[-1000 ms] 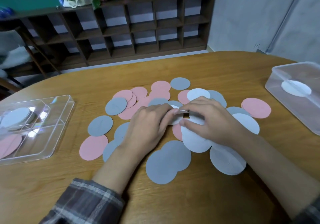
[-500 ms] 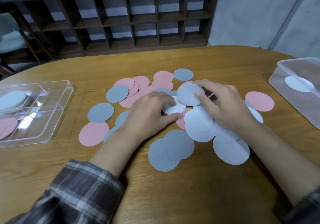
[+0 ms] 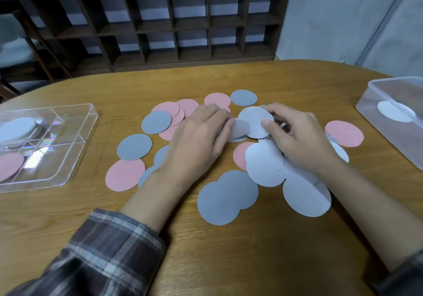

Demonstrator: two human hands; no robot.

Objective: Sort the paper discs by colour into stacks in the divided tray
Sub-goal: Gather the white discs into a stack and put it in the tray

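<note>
counter (image 3: 229,254): wooden, rounded | divided tray (image 3: 59,160): clear, far left, pale and pink stacks inside | paper discs (image 3: 225,198): flat pink, grey and white circles overlapping mid-counter | right hand (image 3: 302,142): pinches white disc (image 3: 254,121) | left hand (image 3: 199,140): fingertips on second white disc (image 3: 240,129), grip unclear

Table (image 3: 229,261): showing smooth wood grain, carrying a faint sheen.
Paper discs (image 3: 135,146): lying matt and smooth.
Divided tray (image 3: 77,158): gleaming as clear, glossy plastic.
Sleeve (image 3: 103,256): appearing as soft woven plaid cloth.
</note>
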